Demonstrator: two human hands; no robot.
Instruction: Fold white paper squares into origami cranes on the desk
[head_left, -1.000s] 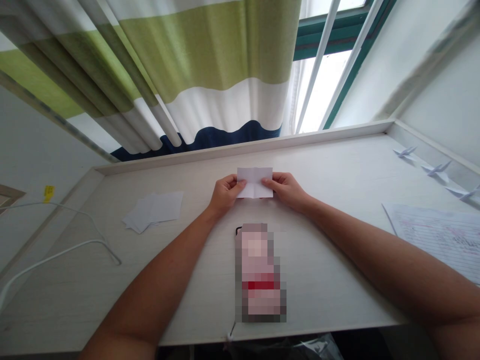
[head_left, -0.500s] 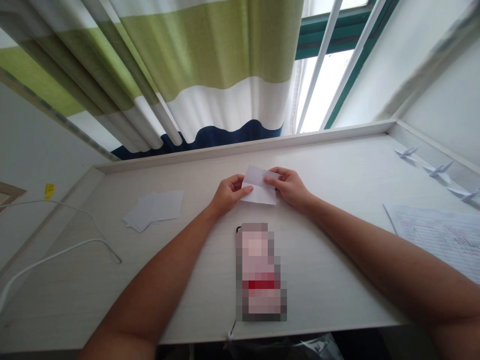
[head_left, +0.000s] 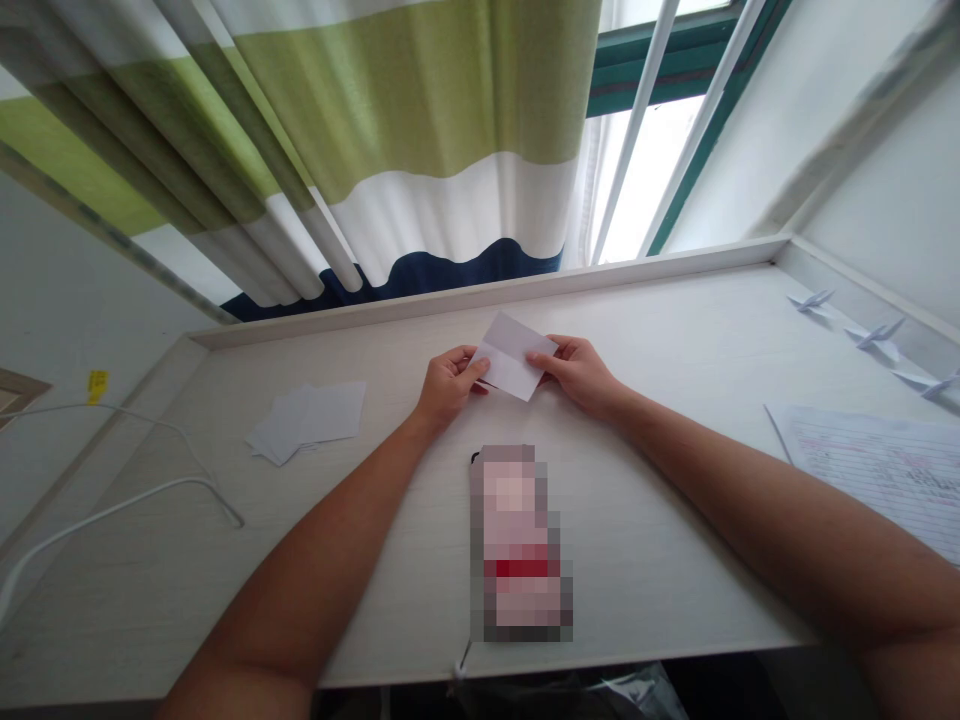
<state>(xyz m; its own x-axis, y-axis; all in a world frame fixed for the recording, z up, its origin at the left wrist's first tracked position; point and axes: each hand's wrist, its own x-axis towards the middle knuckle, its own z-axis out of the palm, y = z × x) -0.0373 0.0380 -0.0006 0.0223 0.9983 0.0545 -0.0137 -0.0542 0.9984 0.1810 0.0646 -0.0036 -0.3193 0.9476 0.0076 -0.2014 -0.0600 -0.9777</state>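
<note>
A small white sheet of paper with a crease across it is held just above the desk, between both hands. My left hand pinches its left corner, thumb on top and fingers beneath. At the right corner my right hand grips the sheet the same way, thumb over the surface. Below the hands lies a phone-shaped object, blurred out by large pixels. Left of my left hand is a loose pile of white paper squares.
The white desk has a raised rim at the back. Several folded paper pieces line the right side, above a written, lined sheet. A white cable curls at the left. A striped curtain hangs behind.
The creased paper has been turned in the hands, so a corner now points toward me and another away. My left hand has shifted slightly left; the right hand has hardly moved.
</note>
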